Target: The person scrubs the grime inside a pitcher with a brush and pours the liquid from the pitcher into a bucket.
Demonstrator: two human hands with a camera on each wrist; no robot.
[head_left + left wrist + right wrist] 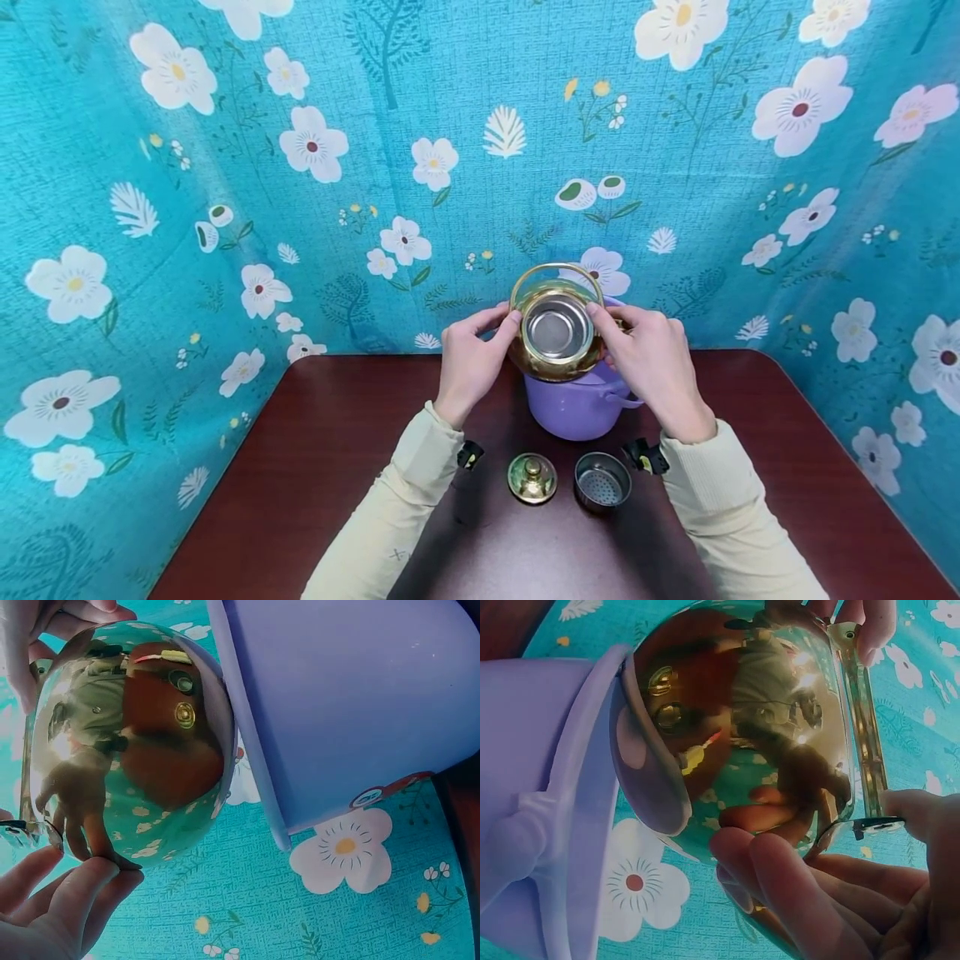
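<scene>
Both hands hold a shiny gold teapot [555, 368] just above a purple bucket [573, 412], its round lidless mouth tipped toward me. My left hand [476, 358] grips the left side, thumb near the foot of the arched handle [557, 267]. On the opposite side my right hand [652, 362] grips it, thumb by the handle's other foot and fingers underneath. In the right wrist view the teapot's polished body [742, 735] appears close against the bucket's rim [592, 697]. Most of the bucket's inside is hidden.
On the dark red table [360, 433], nearer me, lie a gold lid [532, 478] with a knob and a round metal strainer [603, 482] with a perforated bottom. A blue flowered cloth [450, 100] hangs behind the table and along both sides.
</scene>
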